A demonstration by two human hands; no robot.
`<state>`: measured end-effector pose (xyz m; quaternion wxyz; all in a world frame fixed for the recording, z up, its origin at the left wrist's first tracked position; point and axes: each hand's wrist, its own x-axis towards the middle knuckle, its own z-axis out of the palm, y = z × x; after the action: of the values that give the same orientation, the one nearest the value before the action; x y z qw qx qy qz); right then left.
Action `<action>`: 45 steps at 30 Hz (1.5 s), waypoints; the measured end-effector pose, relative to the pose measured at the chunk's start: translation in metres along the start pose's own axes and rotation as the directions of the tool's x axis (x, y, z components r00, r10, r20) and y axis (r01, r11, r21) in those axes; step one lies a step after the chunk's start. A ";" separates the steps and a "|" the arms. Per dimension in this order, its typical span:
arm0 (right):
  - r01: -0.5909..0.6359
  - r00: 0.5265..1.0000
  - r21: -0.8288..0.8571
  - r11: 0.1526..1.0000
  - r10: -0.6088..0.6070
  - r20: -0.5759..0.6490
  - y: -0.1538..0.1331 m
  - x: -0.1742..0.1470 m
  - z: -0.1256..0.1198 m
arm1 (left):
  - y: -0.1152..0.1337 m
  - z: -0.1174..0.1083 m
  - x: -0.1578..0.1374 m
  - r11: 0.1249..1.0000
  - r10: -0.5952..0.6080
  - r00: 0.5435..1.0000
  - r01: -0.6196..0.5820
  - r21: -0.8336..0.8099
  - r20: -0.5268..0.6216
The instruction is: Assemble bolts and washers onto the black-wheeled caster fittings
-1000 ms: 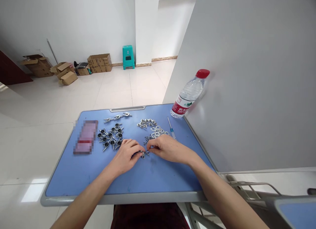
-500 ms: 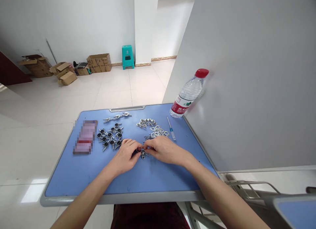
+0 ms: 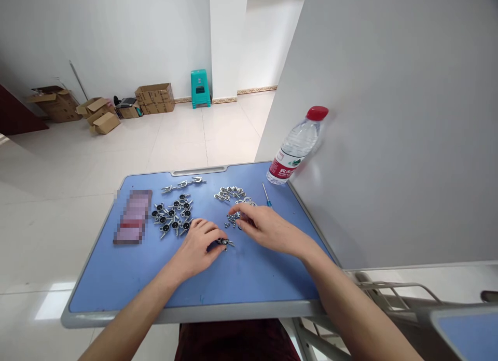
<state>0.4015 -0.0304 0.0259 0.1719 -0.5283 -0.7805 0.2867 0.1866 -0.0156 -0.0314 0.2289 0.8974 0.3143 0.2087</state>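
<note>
Where the left hand [image 3: 198,247] pinches: one metal part [image 3: 224,241]
Right hand [image 3: 266,228]: grip wide, just beside small metal bits [image 3: 232,221]
Metal forks [image 3: 182,184]: three
Bottle [image 3: 291,153]: one
Screwdriver [image 3: 268,202]: one

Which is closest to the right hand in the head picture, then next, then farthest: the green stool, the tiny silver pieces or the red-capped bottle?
From the right hand:
1. Tiny silver pieces, just left of it.
2. Red-capped bottle, at the desk's far right corner.
3. Green stool, beyond the desk.
</note>
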 end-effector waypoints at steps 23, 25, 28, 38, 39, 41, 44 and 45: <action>-0.035 0.983 0.363 0.931 0.099 -0.157 0.017 0.001 -0.003 | 0.002 -0.001 -0.001 0.999 -0.043 0.999 0.043 -0.028 -0.006; -0.037 0.975 0.370 0.928 0.114 -0.190 0.018 0.002 -0.003 | 0.002 -0.001 -0.001 0.999 -0.045 0.999 0.045 -0.030 -0.002; -0.037 0.967 0.339 0.940 0.120 -0.226 0.019 0.003 -0.003 | 0.003 -0.002 -0.001 0.998 -0.050 0.999 0.049 -0.028 -0.012; -0.140 0.914 0.150 0.979 0.185 -0.360 0.022 0.006 -0.012 | 0.002 -0.007 -0.001 0.999 -0.052 0.994 0.050 -0.022 -0.092; -0.172 0.907 0.121 0.978 0.205 -0.367 0.024 0.006 -0.015 | 0.001 -0.007 -0.001 0.998 -0.054 0.993 0.052 -0.018 -0.103; -0.224 0.905 0.075 0.972 0.236 -0.354 0.030 0.007 -0.019 | 0.000 -0.007 -0.001 0.998 -0.059 0.990 0.059 -0.010 -0.127; -0.267 0.922 -0.029 0.963 0.247 -0.298 0.038 0.008 -0.022 | -0.002 -0.006 0.000 0.998 -0.062 0.985 0.062 -0.004 -0.160; -0.274 0.930 -0.073 0.959 0.245 -0.274 0.041 0.009 -0.022 | -0.002 -0.006 0.000 0.998 -0.062 0.984 0.062 -0.003 -0.165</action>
<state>0.4401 -0.0052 0.0167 0.2046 -0.6689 -0.6886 0.1911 0.1822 -0.0127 -0.0281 0.2073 0.8671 0.3601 0.2747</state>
